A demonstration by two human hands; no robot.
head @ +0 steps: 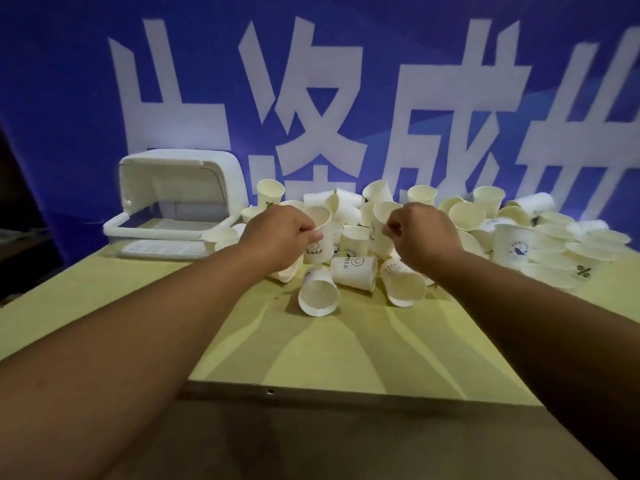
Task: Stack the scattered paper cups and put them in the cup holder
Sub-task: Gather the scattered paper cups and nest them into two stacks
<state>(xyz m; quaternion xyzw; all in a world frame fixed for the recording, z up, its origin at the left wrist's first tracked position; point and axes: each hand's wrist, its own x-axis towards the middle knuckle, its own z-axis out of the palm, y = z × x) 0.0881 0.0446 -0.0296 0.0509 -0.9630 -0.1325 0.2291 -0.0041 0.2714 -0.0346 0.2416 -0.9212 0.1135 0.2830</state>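
Note:
A heap of several white paper cups [356,268] lies scattered across the far middle and right of the yellow table [346,341]. My left hand [277,233] grips an upright cup marked "Bear" [320,237] by its rim. My right hand [422,233] pinches the rim of another cup [381,226], tilted, just to the right of the first. The white cup holder [180,202], a box with its lid raised, stands at the far left of the table.
A blue banner with large white characters [346,98] hangs right behind the table. Cups on their sides [318,296] lie closest to me. A brown strip [311,438] runs along the table's near edge.

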